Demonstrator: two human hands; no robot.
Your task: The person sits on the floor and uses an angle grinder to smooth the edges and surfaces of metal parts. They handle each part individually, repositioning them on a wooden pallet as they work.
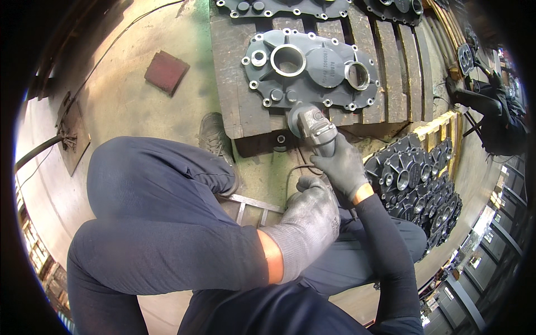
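Note:
My right hand (344,170), in a dark grey glove, is wrapped round the body of an angle grinder (317,126). The grinder's disc (296,118) is at the near edge of a grey cast-metal housing cover (325,67); I cannot tell whether they touch. This cover lies flat on a wooden pallet (237,114) and has large round bores and bolt holes along its rim. Below and left of the grinder, my left hand (314,215) in a lighter grey glove is closed, fingers curled. A dark cable (293,169) runs close by, and what the left hand holds, if anything, is hidden.
More housing covers lie at the pallet's far edge (285,8) and stacked at the right (410,173). A reddish-brown block (166,72) sits on the floor at left. A metal frame (251,205) is between my legs. Another person (494,106) is at the far right.

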